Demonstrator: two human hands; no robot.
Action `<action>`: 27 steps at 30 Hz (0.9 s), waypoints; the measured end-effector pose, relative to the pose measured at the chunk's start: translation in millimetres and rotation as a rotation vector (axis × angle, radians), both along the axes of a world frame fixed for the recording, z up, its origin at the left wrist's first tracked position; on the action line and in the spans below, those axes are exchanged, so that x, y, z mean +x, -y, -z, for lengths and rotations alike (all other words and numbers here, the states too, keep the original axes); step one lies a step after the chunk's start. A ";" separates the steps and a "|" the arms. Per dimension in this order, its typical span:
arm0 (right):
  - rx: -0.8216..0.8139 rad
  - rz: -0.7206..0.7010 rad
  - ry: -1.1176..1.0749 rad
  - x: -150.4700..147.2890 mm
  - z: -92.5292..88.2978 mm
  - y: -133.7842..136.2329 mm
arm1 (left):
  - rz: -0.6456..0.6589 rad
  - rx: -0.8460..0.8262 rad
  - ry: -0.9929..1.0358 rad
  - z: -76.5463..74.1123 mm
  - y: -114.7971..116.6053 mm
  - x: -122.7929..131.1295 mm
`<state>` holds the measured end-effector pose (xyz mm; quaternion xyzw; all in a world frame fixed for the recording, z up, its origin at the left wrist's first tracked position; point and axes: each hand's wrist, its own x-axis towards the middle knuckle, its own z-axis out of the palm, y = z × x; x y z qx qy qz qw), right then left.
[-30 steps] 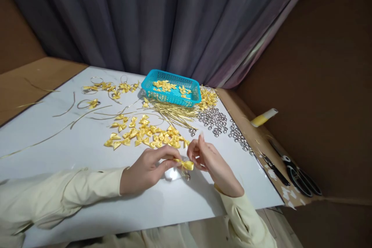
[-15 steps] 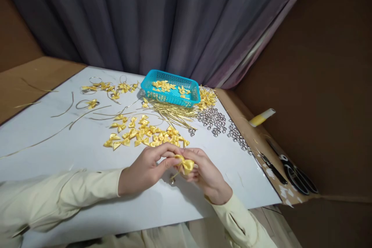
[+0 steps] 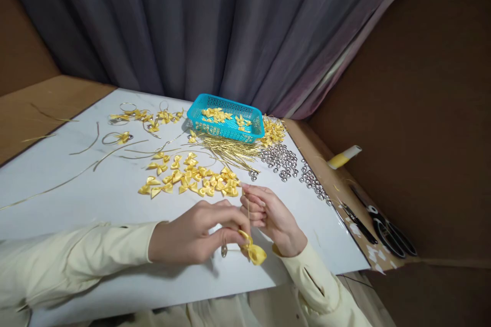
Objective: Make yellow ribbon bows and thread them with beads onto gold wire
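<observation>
My left hand (image 3: 209, 230) pinches a yellow satin bow (image 3: 256, 254) by one side, between thumb and fingers, just above the white tabletop. A thin gold cord (image 3: 248, 207) rises from the bow to my right hand (image 3: 270, 214), whose thumb and forefinger pinch its upper end while the other fingers curl in. On the bow's left, a small silver bell-like bead (image 3: 224, 250) hangs at the end of a short piece of cord, below my left fingers. Many loose yellow bows (image 3: 192, 179) lie spread out behind my hands.
Behind the bows are gold cords (image 3: 230, 149) in a bundle and a blue basket (image 3: 226, 133) holding more bows. Silver beads (image 3: 282, 159) lie at right. Scissors (image 3: 387, 230), a cutter-like black tool (image 3: 358, 222) and a yellow-white roll (image 3: 344, 157) rest along the right edge.
My left hand has lowered the bow toward me and tilted it. My right hand has let go of the bow and drawn the cord upward, so the cord is now stretched between the hands.
</observation>
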<state>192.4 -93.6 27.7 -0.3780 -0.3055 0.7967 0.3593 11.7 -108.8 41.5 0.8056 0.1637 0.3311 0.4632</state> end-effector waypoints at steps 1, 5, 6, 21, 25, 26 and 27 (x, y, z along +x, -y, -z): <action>0.007 0.019 0.002 3.0 1.0 -5.2 | -0.010 -0.047 -0.001 -1.3 -0.2 -0.3; 0.032 0.091 0.022 19.6 2.7 -31.6 | -0.027 -0.195 0.028 -2.4 -0.5 -1.4; 0.041 0.105 0.030 23.8 2.1 -38.1 | -0.025 -0.221 0.039 -2.3 0.0 -1.5; 0.322 0.399 0.381 57.7 7.0 -81.7 | -0.116 -0.345 0.037 -4.1 4.1 0.6; 0.480 0.544 0.518 57.5 -8.9 -56.7 | -0.217 -0.332 -0.031 -4.4 0.7 1.8; 0.548 0.584 0.550 54.9 -14.7 -43.8 | -0.235 -0.346 -0.045 -4.1 -0.4 2.3; 0.699 0.617 0.655 51.0 -19.8 -28.8 | -0.254 -0.361 -0.058 -3.8 -1.3 2.9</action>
